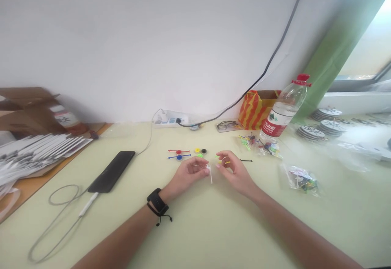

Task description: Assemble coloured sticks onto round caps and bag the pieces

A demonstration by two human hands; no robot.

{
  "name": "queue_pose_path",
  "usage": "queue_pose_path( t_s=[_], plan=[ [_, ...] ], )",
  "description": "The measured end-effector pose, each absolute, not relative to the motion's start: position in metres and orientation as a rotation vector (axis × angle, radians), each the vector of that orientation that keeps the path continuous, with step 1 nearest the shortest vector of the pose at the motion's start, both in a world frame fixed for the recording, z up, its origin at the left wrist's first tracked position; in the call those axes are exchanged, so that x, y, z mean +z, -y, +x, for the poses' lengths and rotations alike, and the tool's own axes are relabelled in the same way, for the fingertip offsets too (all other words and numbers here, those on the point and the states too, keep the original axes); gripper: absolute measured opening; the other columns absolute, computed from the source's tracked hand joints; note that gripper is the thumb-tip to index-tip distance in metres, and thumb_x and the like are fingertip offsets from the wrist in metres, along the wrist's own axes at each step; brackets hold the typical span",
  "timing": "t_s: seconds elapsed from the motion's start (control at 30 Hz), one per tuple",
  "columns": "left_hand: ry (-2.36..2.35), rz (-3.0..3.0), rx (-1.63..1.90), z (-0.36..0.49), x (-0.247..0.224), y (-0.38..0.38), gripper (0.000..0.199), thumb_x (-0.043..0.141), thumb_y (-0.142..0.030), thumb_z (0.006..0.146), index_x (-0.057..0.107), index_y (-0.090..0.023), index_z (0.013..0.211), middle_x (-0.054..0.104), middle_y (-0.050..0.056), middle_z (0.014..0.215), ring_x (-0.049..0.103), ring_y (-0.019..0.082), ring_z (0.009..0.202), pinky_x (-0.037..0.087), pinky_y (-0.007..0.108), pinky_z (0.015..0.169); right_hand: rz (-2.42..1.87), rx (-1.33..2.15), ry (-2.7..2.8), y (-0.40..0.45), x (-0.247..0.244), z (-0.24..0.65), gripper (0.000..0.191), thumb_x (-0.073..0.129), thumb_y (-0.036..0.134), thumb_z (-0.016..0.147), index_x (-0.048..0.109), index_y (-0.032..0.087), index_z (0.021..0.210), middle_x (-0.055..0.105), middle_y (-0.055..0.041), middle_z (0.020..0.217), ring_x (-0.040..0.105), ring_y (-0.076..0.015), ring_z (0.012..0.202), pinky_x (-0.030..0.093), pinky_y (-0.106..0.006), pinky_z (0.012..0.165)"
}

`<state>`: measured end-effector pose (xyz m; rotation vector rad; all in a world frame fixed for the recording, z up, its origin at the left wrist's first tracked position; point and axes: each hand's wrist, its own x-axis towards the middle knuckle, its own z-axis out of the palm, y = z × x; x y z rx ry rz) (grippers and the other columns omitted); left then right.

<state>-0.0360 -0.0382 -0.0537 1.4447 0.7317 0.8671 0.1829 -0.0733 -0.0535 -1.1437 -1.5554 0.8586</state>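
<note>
White plastic strip [211, 176]: slim, straight; pinched between thumb and fingertips of left hand [191, 173], above smooth pale-green counter [189, 236]. Right hand [234, 172]: fingers curved, loosely spread, thumb apart from index. Red arrow [179, 152], blue arrow [179, 157]: thin shafts, round hubs. Yellow disc [197, 150], black disc [204, 151]: small, beyond hands.

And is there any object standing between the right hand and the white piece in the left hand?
Nothing visible stands between the right hand and the white piece in the left hand; the tabletop shows through the gap.
</note>
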Motion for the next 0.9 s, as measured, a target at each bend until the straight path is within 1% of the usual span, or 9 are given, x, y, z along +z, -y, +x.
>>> queue_pose_path(
  t_s=[0.13, 0.33, 0.4, 0.47, 0.53, 0.6, 0.73, 0.83, 0.9],
  plan=[
    [-0.746, 1.397, 0.902, -0.037, -0.058, 0.035, 0.031, 0.082, -0.034, 0.083, 0.075, -0.017, 0.107, 0.074, 0.008, 0.102, 0.069, 0.02, 0.094, 0.055, 0.033, 0.089, -1.122, 0.819, 1.692, 0.076, -0.054, 0.185, 0.027, 0.055, 0.038, 0.098, 0.061, 0.024, 0.121, 0.055, -0.0011, 0.082, 0.055, -0.0172, 0.074, 0.049, -0.03, 0.067],
    [-0.773, 1.353, 0.919, -0.039, -0.057, 0.035, 0.034, 0.084, -0.033, 0.08, 0.076, -0.018, 0.11, 0.075, 0.008, 0.101, 0.07, 0.02, 0.092, 0.057, 0.033, 0.087, -1.064, 0.767, 1.783, 0.08, -0.063, 0.181, 0.056, 0.055, 0.038, 0.098, 0.038, 0.029, 0.151, 0.057, -0.0036, 0.099, 0.052, -0.016, 0.074, 0.047, -0.031, 0.067],
    [-0.763, 1.334, 0.925, -0.038, -0.057, 0.035, 0.032, 0.086, -0.032, 0.078, 0.076, -0.017, 0.104, 0.076, 0.007, 0.099, 0.071, 0.02, 0.09, 0.058, 0.033, 0.086, -1.06, 0.827, 1.752, 0.081, -0.062, 0.181, 0.041, 0.056, 0.041, 0.097, 0.053, 0.026, 0.135, 0.058, -0.0041, 0.101, 0.052, -0.0155, 0.072, 0.046, -0.031, 0.066],
    [-0.758, 1.32, 0.938, -0.038, -0.058, 0.035, 0.029, 0.086, -0.032, 0.078, 0.077, -0.016, 0.1, 0.076, 0.007, 0.096, 0.072, 0.019, 0.088, 0.058, 0.033, 0.085, -1.035, 0.979, 1.761, 0.081, -0.058, 0.183, 0.028, 0.047, 0.042, 0.1, 0.064, 0.021, 0.093, 0.057, -0.0022, 0.083, 0.048, -0.0152, 0.065, 0.043, -0.031, 0.064],
    [-0.761, 1.305, 0.955, -0.037, -0.058, 0.035, 0.028, 0.086, -0.032, 0.078, 0.077, -0.016, 0.098, 0.076, 0.007, 0.093, 0.072, 0.019, 0.086, 0.059, 0.033, 0.083, -0.99, 1.129, 1.778, 0.081, -0.053, 0.185, 0.049, 0.037, 0.043, 0.103, 0.047, 0.021, 0.061, 0.045, 0.0004, 0.062, 0.041, -0.0149, 0.058, 0.038, -0.031, 0.06],
    [-0.764, 1.301, 0.961, -0.036, -0.058, 0.035, 0.028, 0.086, -0.033, 0.078, 0.076, -0.016, 0.098, 0.075, 0.007, 0.093, 0.072, 0.018, 0.085, 0.06, 0.033, 0.082, -0.978, 1.161, 1.759, 0.081, -0.048, 0.186, 0.054, 0.034, 0.044, 0.104, 0.037, 0.021, 0.055, 0.038, 0.0014, 0.057, 0.037, -0.0144, 0.056, 0.033, -0.031, 0.059],
    [-0.761, 1.311, 0.951, -0.037, -0.058, 0.035, 0.028, 0.085, -0.033, 0.08, 0.076, -0.016, 0.101, 0.075, 0.008, 0.097, 0.072, 0.019, 0.087, 0.059, 0.033, 0.084, -1.016, 1.066, 1.695, 0.081, -0.044, 0.183, 0.044, 0.044, 0.049, 0.102, 0.051, 0.02, 0.07, 0.047, 0.0013, 0.065, 0.043, -0.0141, 0.061, 0.035, -0.029, 0.06],
    [-0.759, 1.325, 0.946, -0.038, -0.058, 0.035, 0.028, 0.083, -0.033, 0.082, 0.075, -0.016, 0.102, 0.075, 0.008, 0.097, 0.072, 0.019, 0.087, 0.058, 0.033, 0.084, -0.999, 1.076, 1.638, 0.082, -0.045, 0.18, 0.026, 0.056, 0.047, 0.099, 0.059, 0.021, 0.096, 0.06, -0.0015, 0.082, 0.056, -0.0166, 0.075, 0.043, -0.029, 0.066],
    [-0.751, 1.349, 0.938, -0.038, -0.058, 0.035, 0.027, 0.082, -0.033, 0.083, 0.075, -0.016, 0.103, 0.075, 0.008, 0.098, 0.071, 0.02, 0.089, 0.057, 0.033, 0.085, -0.974, 1.11, 1.633, 0.082, -0.045, 0.179, 0.025, 0.06, 0.044, 0.098, 0.058, 0.023, 0.111, 0.066, -0.005, 0.097, 0.062, -0.0193, 0.088, 0.048, -0.03, 0.073]
  ],
)
